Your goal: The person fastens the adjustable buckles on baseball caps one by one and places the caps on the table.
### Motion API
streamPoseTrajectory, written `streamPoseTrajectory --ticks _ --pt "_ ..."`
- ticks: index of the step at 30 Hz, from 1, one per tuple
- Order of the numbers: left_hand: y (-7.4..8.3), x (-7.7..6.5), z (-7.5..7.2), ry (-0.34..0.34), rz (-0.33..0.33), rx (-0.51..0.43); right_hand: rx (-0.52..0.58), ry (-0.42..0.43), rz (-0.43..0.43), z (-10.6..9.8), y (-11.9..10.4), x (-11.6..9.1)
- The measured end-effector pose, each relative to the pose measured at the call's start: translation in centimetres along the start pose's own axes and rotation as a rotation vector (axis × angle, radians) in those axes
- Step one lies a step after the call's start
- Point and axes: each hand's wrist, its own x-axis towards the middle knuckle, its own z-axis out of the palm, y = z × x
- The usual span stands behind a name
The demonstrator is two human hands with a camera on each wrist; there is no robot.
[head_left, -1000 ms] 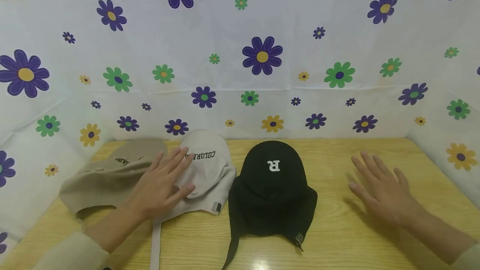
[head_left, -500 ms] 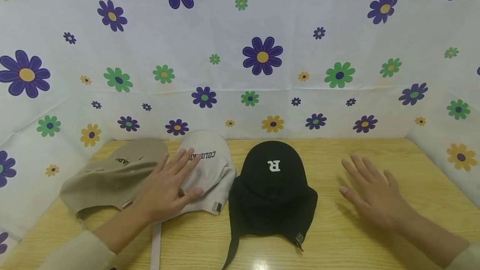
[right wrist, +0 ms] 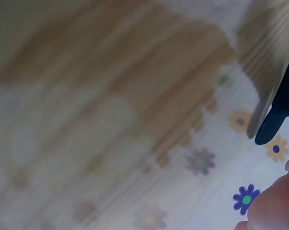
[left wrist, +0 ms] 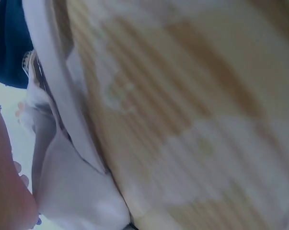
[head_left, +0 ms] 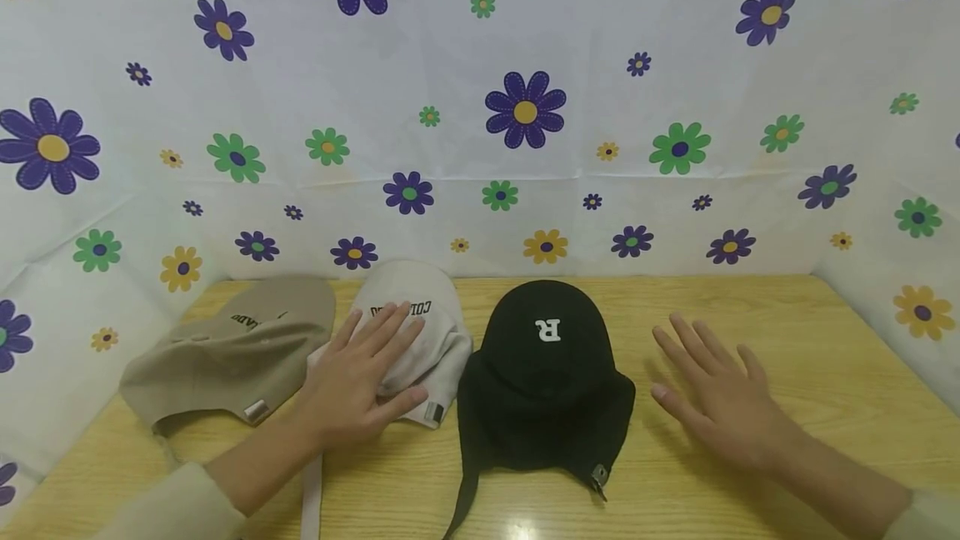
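Three caps lie in a row on the wooden table. My left hand (head_left: 356, 386), fingers straight and spread, hovers over the light grey cap (head_left: 412, 298) and hides part of its dark lettering. Left of it sits a khaki cap (head_left: 217, 365) with a metal clasp on its strap. A black cap (head_left: 547, 382) with a white letter R lies in the middle, its strap trailing toward the front. To the right of the black cap, my right hand (head_left: 723, 407) is held above the table with fingers spread and holds nothing. In the left wrist view the grey cap (left wrist: 82, 191) shows beside the hand.
The wooden table (head_left: 847, 373) has a glossy surface that reflects the backdrop and a light near the front. A white cloth (head_left: 465, 57) with purple, green and orange flowers stands behind it and along both sides.
Both hands have moved inward: the left to the right across the grey cap, uncovering the khaki cap's clasp, and the right to the left toward the black cap. The caps have stayed put.
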Motion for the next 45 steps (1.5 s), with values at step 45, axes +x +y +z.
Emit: streamPoseTrajectory --ticks 45 --pt "7.6 -1.4 -0.2 0.075 0.376 -0.195 -0.105 0.030 -0.240 2.5 -6.8 -4.3"
